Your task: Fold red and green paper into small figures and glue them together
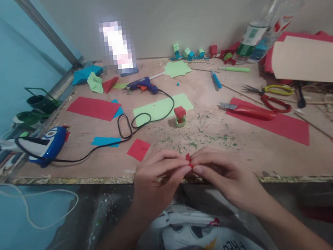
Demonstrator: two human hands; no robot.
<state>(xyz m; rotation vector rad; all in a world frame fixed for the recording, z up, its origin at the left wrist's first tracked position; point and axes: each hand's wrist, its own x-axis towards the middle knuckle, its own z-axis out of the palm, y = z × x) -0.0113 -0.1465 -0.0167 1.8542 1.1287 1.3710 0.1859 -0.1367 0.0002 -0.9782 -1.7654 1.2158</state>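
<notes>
Between the fingertips of my left hand and my right hand is a small folded piece of red paper. Both hands pinch it at the front edge of the table, and the fingers hide much of it. Just beyond stands a small paper figure with a red cube on top and a pale green box-like base. A red paper square lies flat a little past my left hand. Behind the figure, a pale green paper strip rests under a loop of black cord.
A blue glue gun lies at centre back, its cord running left to a blue-and-white device. Red-handled snips and scissors are at right. Small paper figures line the wall beside plastic bottles. A bright pixelated patch stands at back left.
</notes>
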